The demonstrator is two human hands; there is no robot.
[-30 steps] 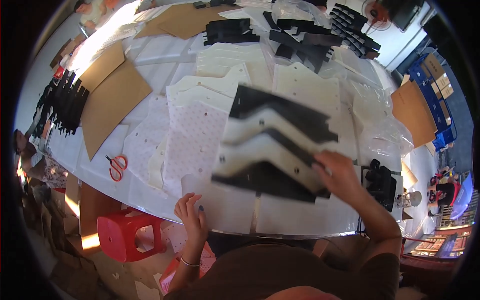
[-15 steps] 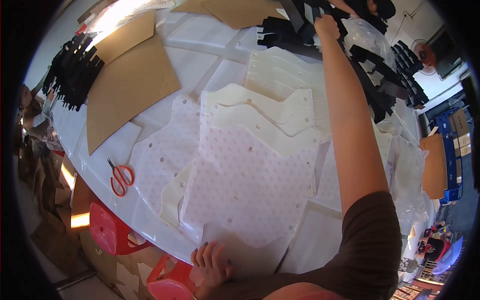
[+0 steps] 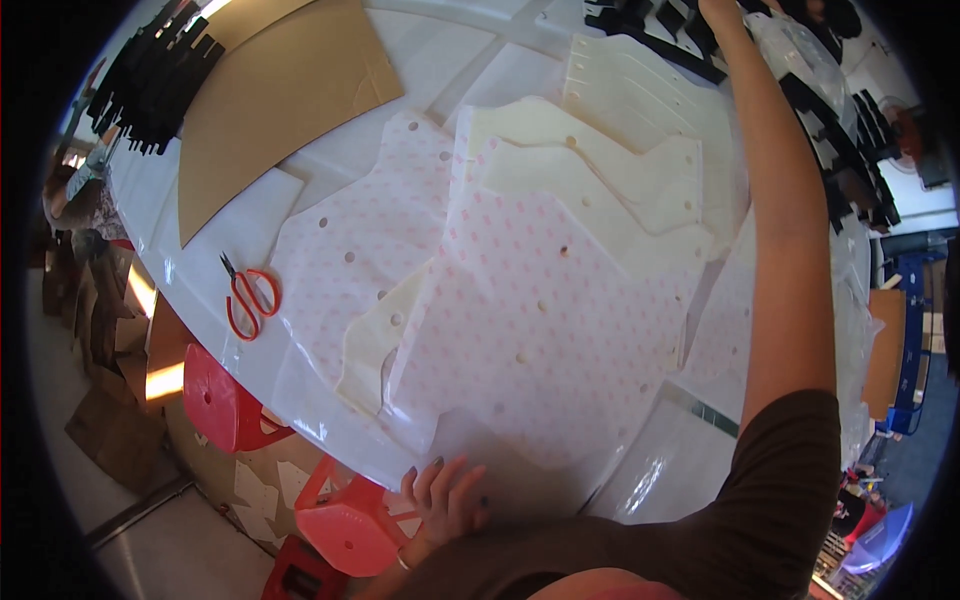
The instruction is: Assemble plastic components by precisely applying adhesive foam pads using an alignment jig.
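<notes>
1. Left hand [image 3: 445,500], yours: bottom centre of the frame, at the near edge of the white table [image 3: 190,275]; fingers loosely spread and slightly bent, nothing seen in them. Nearest item: the large dotted sheet.
2. Right hand [image 3: 718,14], yours: your arm runs up the right side of the frame to the top edge, which crops the hand; whether it pinches anything, you cannot tell from this view.
3. Black pieces [image 3: 655,38]: a loose pile at the top edge, right of centre, directly about your right hand.
4. Large dotted sheet [image 3: 540,345]: white with pink marks and punched holes, flat at the centre of the frame.
5. Cream sheets [image 3: 600,165]: wavy-edged, holed, overlapping the upper part of item 4.
6. Smaller dotted sheet [image 3: 350,215]: left of centre, beside item 4.
7. Scissors [image 3: 250,300]: red handles, left of the frame, blades pointing up.
8. Brown cardboard [image 3: 290,110]: upper left.
9. Black strips [image 3: 150,80]: stacked, upper left corner, beside the cardboard.
10. Red stools [image 3: 215,400]: lower left, beside the table.
</notes>
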